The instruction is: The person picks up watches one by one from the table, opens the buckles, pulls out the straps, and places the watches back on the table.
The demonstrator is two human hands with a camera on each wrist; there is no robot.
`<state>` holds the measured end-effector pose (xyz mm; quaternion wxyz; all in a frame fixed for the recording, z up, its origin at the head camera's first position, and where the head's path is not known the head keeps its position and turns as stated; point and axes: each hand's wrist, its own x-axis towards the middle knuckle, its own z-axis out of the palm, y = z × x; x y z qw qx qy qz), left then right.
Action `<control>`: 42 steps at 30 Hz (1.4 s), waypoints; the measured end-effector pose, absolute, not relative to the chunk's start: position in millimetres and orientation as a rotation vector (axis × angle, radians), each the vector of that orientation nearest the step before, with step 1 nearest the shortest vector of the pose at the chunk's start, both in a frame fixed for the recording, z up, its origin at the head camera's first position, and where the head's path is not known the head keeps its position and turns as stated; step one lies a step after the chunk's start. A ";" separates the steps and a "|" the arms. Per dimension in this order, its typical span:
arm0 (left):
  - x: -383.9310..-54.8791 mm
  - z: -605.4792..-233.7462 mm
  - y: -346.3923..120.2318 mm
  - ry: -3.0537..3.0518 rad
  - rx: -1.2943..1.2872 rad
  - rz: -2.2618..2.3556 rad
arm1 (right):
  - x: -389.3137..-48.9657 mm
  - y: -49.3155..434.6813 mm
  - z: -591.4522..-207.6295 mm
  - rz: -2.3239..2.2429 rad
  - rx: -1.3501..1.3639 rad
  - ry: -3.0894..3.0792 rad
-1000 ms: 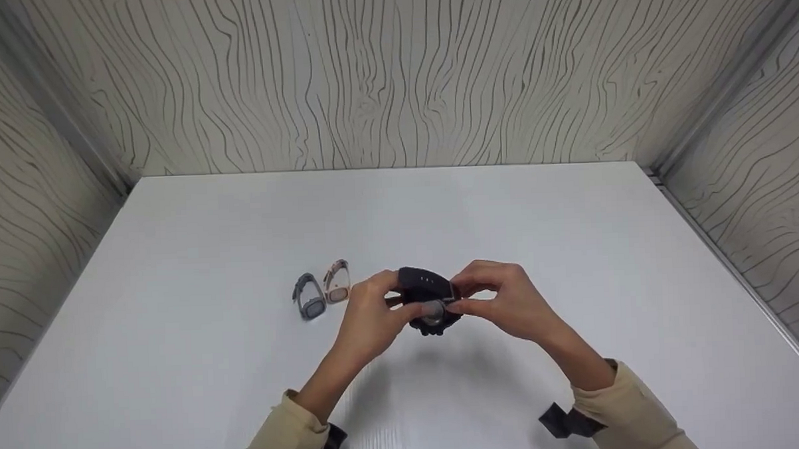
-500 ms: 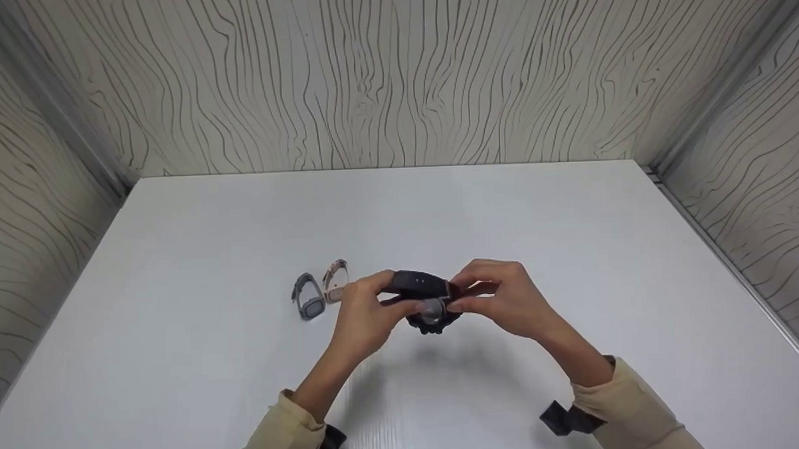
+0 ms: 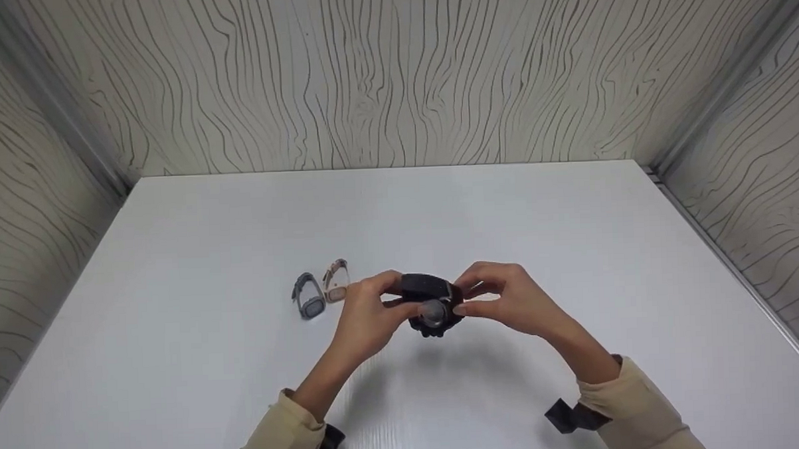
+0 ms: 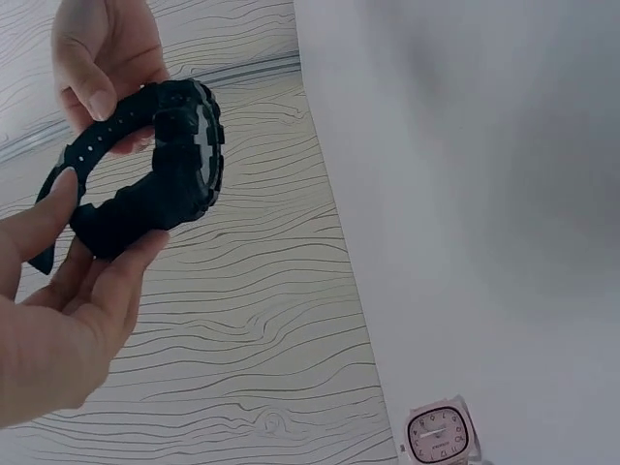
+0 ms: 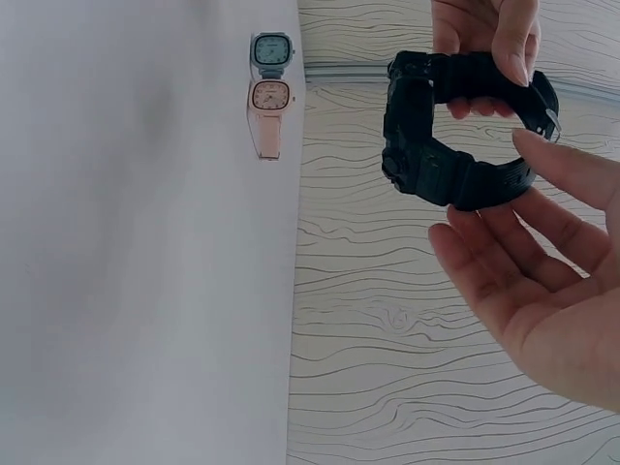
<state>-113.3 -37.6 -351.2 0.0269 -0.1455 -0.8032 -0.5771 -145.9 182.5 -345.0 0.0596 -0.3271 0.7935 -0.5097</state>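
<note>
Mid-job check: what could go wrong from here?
Drop: the black watch is held above the table by the fingers of the left hand and right hand; a slip could let it fall.

Strap: the pictures don't settle whether the buckle is fastened; if it isn't, the loop might open when let go.

Knock: the pink watch lies close to the left hand, beside the grey watch, so a sideways move could nudge both.

The head view looks forward and down from above the left hand (image 3: 366,319) and right hand (image 3: 516,303), farthest off; each wrist view faces closely past its own hand toward the other, both sharing the black watch (image 3: 425,287).
</note>
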 end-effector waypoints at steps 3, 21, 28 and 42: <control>-112.5 -350.4 -37.4 -2.505 -0.441 -1.763 | -144.9 180.1 -345.0 -1.462 -1.074 2.462; -109.9 -349.1 -37.5 -2.533 -0.511 -1.649 | -137.0 170.3 -340.4 -1.461 -1.122 2.603; -109.9 -347.6 -39.3 -2.505 -0.502 -1.724 | -137.3 170.1 -339.5 -1.496 -1.121 2.571; -111.4 -350.0 -43.5 -2.460 -0.508 -1.814 | -143.5 178.3 -341.4 -1.634 -1.150 2.362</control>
